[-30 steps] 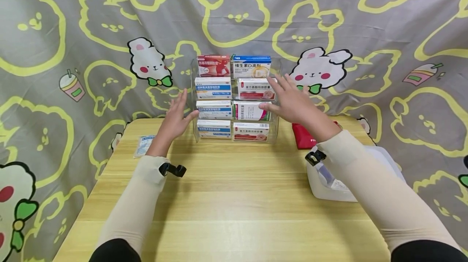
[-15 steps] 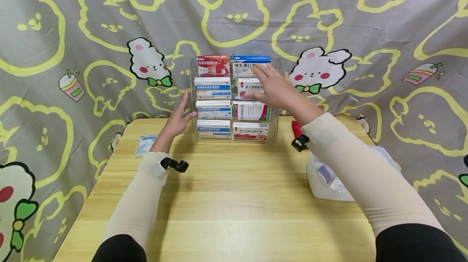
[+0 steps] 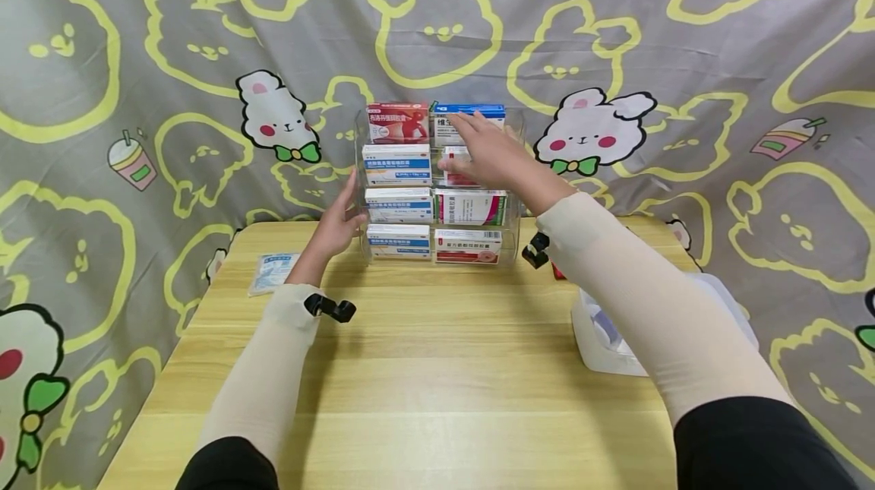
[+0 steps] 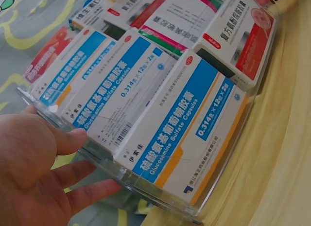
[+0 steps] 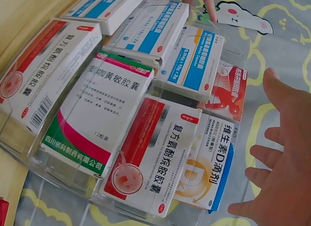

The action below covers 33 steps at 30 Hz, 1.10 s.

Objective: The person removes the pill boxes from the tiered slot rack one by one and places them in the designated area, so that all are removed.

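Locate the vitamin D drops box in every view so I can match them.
Head: vitamin D drops box, top tier, right column, partly behind the right hand.
Left wrist: box near the top edge, left of centre.
Right wrist: box right of centre, lower half.
Shared landmark: red ibuprofen box, beside it.

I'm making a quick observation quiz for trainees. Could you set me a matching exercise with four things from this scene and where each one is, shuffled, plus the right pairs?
Things
1. Mostly red box
2. Pink-and-green box
3. Left hand
4. White tub

Places
A. Third row from the top of the clear rack, right column
B. On the right part of the table
C. Top row of the rack, left column
D. Upright at the rack's left side

Right pairs: 1-C, 2-A, 3-D, 4-B
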Each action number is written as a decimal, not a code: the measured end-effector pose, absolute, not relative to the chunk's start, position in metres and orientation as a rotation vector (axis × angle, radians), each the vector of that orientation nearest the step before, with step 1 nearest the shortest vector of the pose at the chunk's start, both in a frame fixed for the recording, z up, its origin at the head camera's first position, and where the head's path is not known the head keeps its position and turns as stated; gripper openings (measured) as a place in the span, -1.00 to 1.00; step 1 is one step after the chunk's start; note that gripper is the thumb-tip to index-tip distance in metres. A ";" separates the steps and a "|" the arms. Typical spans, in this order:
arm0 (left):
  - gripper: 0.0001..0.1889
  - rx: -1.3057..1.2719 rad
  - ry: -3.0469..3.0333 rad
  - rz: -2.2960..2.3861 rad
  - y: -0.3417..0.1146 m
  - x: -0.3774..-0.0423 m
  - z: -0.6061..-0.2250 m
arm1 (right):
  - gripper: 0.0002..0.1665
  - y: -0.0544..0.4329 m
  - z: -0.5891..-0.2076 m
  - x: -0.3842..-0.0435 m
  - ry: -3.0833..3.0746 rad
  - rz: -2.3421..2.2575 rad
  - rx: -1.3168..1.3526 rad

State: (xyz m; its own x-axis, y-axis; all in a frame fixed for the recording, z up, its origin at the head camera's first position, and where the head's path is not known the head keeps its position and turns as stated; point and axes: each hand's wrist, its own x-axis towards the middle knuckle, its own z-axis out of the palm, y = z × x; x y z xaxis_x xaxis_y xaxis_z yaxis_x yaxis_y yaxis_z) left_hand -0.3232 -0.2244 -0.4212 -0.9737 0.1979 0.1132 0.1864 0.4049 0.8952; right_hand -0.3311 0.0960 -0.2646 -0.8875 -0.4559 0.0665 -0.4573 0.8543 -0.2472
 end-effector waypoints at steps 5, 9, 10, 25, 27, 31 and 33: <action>0.00 0.319 2.620 1.678 -0.226 -0.325 -0.425 | 0.08 0.089 -0.262 -0.338 -3.018 0.430 0.738; 0.01 0.313 2.652 1.653 -0.227 -0.326 -0.428 | 0.06 0.085 -0.261 -0.344 -3.003 0.471 0.741; 0.01 0.317 2.660 1.643 -0.228 -0.326 -0.428 | 0.06 0.084 -0.261 -0.345 -2.995 0.483 0.741; 0.02 0.365 2.691 1.549 -0.228 -0.326 -0.431 | -0.03 0.075 -0.259 -0.363 -3.002 0.633 0.715; 0.02 0.360 2.692 1.546 -0.227 -0.325 -0.431 | -0.02 0.074 -0.260 -0.363 -3.004 0.657 0.711; 0.03 0.354 2.697 1.536 -0.229 -0.325 -0.431 | -0.01 0.072 -0.263 -0.362 -3.013 0.656 0.707; 0.03 0.356 2.700 1.532 -0.230 -0.325 -0.430 | 0.00 0.072 -0.265 -0.361 -3.020 0.645 0.705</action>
State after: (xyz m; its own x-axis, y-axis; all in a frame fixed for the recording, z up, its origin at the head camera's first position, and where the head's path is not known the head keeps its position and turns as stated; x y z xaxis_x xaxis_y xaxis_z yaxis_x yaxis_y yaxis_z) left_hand -0.3254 -0.2295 -0.4305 -0.9740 0.2048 0.0972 0.1885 0.4933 0.8492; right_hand -0.3609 0.0717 -0.2648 -0.9007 -0.4293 0.0663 -0.4189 0.8180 -0.3941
